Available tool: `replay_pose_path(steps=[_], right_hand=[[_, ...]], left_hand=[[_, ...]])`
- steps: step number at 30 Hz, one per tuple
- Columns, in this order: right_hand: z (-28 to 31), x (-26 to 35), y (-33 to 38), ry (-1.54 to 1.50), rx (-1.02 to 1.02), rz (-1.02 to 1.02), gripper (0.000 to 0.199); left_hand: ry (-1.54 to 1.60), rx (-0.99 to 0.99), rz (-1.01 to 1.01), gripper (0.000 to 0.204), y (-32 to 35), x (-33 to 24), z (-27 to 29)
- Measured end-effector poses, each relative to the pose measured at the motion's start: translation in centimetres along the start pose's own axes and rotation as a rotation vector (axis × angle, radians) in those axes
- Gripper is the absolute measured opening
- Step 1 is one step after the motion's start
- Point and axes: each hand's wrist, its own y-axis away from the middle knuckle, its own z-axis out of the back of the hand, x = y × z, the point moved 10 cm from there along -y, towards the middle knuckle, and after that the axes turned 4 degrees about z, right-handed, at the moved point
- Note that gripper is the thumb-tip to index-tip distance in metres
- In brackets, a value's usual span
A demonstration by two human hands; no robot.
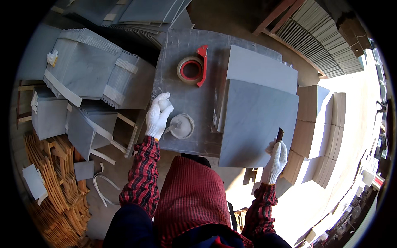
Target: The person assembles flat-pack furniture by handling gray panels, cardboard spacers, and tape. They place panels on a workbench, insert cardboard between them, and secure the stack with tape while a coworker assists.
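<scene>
Both my hands wear white knit gloves. My left hand (157,116) is closed over the table's left side, its fingers curled toward the thumb. Something pale may sit between them, but I cannot make it out. Just right of it stands a round tub of whitish paste (182,126) with a small tool resting in it. Gripped upright in my right hand (276,160) is a small dark flat blade (280,134), like a scraper. That hand is at the right edge of a grey stone-like tile (258,120), which overlaps a lighter slab (262,66) behind it.
A red tape dispenser (202,66) lies on the plastic-covered table (186,37). Bundled grey tiles (89,62) stand at the left, above stacked wooden strips (53,173). Cardboard-coloured boxes (304,132) are piled at the right. A rack of slabs (318,37) stands at the far right.
</scene>
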Motion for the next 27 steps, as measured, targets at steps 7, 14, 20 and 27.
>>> replay_pose_path(steps=[7, 14, 20, 27], right_hand=[[1.6, -0.1, -0.8, 0.034, -0.145, -0.047, 0.035], [5.3, -0.3, -3.5, 0.147, -0.224, -0.014, 0.037], [6.6, -0.3, -6.8, 0.101, -0.205, 0.029, 0.032], [7.1, -2.8, -10.5, 0.147, -0.066, 0.037, 0.045]], left_hand=[[0.086, 0.08, 0.062, 0.061, 0.1, 0.7, 0.5], [0.171, 0.106, 0.162, 0.077, 1.1, 2.6, 0.8], [0.062, 0.035, 0.081, 0.069, 0.7, 1.8, 0.2], [0.082, -0.105, 0.111, 0.056, 0.8, 3.1, 0.5]])
